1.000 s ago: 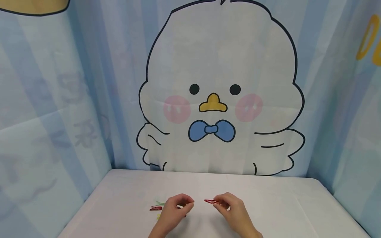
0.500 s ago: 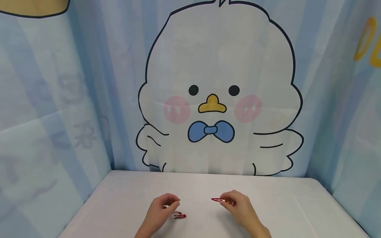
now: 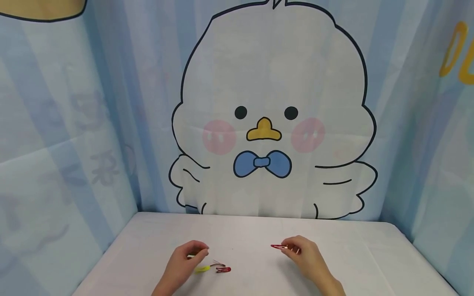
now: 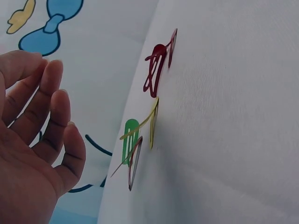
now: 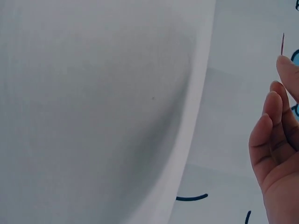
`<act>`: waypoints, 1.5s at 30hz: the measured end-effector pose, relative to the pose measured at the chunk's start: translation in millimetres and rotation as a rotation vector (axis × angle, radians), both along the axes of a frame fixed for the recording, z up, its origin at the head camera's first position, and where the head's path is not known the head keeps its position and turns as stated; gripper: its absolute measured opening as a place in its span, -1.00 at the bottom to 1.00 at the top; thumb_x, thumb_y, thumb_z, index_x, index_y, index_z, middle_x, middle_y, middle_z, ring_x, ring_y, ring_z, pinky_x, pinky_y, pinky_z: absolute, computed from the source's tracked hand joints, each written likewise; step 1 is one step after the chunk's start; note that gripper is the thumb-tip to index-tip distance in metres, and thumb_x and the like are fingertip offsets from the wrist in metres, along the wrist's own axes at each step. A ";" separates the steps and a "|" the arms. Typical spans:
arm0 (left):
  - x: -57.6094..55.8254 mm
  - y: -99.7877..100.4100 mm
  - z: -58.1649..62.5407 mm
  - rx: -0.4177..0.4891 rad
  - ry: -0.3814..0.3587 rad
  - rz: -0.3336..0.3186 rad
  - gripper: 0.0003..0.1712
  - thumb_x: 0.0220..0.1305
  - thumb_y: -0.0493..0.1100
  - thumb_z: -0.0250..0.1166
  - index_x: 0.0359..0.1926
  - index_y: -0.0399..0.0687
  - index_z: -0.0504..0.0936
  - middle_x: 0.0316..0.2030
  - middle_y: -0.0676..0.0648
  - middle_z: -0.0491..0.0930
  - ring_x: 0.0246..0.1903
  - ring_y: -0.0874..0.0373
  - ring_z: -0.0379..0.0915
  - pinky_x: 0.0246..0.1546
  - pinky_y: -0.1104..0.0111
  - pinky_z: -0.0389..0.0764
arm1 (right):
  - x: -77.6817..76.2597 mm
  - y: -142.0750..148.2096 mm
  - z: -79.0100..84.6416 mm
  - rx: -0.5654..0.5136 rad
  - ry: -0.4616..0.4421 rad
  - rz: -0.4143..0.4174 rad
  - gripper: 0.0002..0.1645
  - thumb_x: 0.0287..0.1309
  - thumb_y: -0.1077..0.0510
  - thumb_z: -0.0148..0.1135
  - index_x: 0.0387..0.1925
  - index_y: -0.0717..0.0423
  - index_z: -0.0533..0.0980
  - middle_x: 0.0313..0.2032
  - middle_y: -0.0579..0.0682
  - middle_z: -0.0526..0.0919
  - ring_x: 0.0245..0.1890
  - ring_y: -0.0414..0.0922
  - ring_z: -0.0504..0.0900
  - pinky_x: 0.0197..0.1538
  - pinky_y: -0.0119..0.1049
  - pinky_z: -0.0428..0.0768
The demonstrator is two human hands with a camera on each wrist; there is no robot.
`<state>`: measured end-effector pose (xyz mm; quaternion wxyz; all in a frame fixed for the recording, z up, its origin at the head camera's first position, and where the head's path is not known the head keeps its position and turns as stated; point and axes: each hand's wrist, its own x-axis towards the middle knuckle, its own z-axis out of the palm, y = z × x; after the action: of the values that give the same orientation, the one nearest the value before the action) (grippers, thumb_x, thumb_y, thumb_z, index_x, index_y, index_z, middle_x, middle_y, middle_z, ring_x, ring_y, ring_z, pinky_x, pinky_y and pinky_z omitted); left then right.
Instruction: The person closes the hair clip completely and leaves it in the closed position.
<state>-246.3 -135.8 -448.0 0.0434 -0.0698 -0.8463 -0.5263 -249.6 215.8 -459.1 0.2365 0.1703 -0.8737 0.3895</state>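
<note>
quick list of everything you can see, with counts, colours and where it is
table: 1, white, bottom of the head view
red clips: at least 2, red, on the table left of centre; overlap hides the exact count
yellow clip: 1, yellow, beside the red ones
green clip: 1, green, overlapped by others in the left wrist view
held clip: 1, red, above the table
backdrop: 3 sides, blue and white, around the table
chick: 1, white, printed on the rear side
bow tie: 1, blue, on the chick
left hand: 1, bare, by the clips
right hand: 1, bare, pinching the held clip
</note>
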 end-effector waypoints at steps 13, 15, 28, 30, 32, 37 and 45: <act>2.5 -19.2 -8.1 -0.017 -0.078 0.037 -0.85 0.33 -0.23 0.33 -0.15 -0.23 0.67 -0.33 0.00 0.67 -0.31 0.11 0.51 -0.23 0.21 0.55 | -8.8 21.5 -0.2 0.043 -0.203 -0.100 -0.77 0.00 0.33 0.52 -0.37 -0.05 0.67 -0.49 -0.26 0.52 -0.46 -0.31 0.44 -0.35 -0.37 0.45; 2.7 -21.3 -9.3 -0.027 -0.087 0.041 -0.86 0.32 -0.24 0.33 -0.16 -0.22 0.67 -0.33 0.00 0.68 -0.31 0.11 0.51 -0.23 0.21 0.56 | -10.3 24.7 0.1 0.063 -0.242 -0.116 -0.79 0.01 0.31 0.52 -0.37 -0.05 0.67 -0.48 -0.25 0.53 -0.46 -0.30 0.43 -0.34 -0.36 0.44; 2.1 -29.7 -15.2 -0.072 -0.089 0.055 -0.94 0.29 -0.28 0.35 -0.23 -0.18 0.68 -0.32 0.02 0.68 -0.34 0.11 0.47 -0.22 0.21 0.58 | -21.6 42.4 -3.5 0.125 -0.378 -0.086 -0.86 0.06 0.26 0.50 -0.37 0.00 0.66 -0.48 -0.17 0.53 -0.45 -0.18 0.44 -0.35 -0.31 0.43; 1.4 -31.6 -17.3 -0.077 -0.096 0.053 -0.95 0.29 -0.28 0.35 -0.24 -0.16 0.68 -0.32 0.02 0.67 -0.35 0.11 0.47 -0.24 0.22 0.58 | -23.0 44.9 -5.3 0.136 -0.383 -0.074 -0.86 0.07 0.27 0.49 -0.37 0.00 0.66 -0.49 -0.17 0.53 -0.45 -0.18 0.44 -0.34 -0.31 0.43; 0.3 -33.6 -18.9 -0.082 -0.106 0.049 -0.96 0.28 -0.28 0.35 -0.25 -0.15 0.68 -0.32 0.02 0.67 -0.36 0.11 0.46 -0.25 0.23 0.57 | -24.0 46.9 -7.1 0.144 -0.389 -0.056 -0.86 0.07 0.26 0.49 -0.37 0.01 0.66 -0.49 -0.17 0.53 -0.45 -0.17 0.44 -0.35 -0.30 0.42; -1.4 -36.0 -19.3 -0.088 -0.127 0.039 -0.97 0.27 -0.30 0.35 -0.26 -0.16 0.68 -0.33 0.01 0.66 -0.37 0.10 0.45 -0.27 0.22 0.57 | -24.3 48.2 -10.3 0.158 -0.436 -0.024 -0.88 0.07 0.24 0.49 -0.37 0.03 0.65 -0.50 -0.15 0.52 -0.45 -0.15 0.43 -0.34 -0.27 0.41; -2.7 -36.9 -18.4 -0.105 -0.134 -0.007 -0.96 0.27 -0.31 0.36 -0.25 -0.17 0.68 -0.35 0.02 0.63 -0.36 0.10 0.44 -0.26 0.24 0.58 | -25.5 45.1 -12.0 0.180 -0.482 -0.061 -0.85 0.06 0.28 0.49 -0.40 0.03 0.64 -0.50 -0.13 0.50 -0.42 -0.14 0.42 -0.25 -0.18 0.41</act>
<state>-249.0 -172.7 -466.4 -0.0189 -0.0396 -0.8736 -0.4847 -275.1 260.9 -471.1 0.0168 0.0663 -0.9407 0.3322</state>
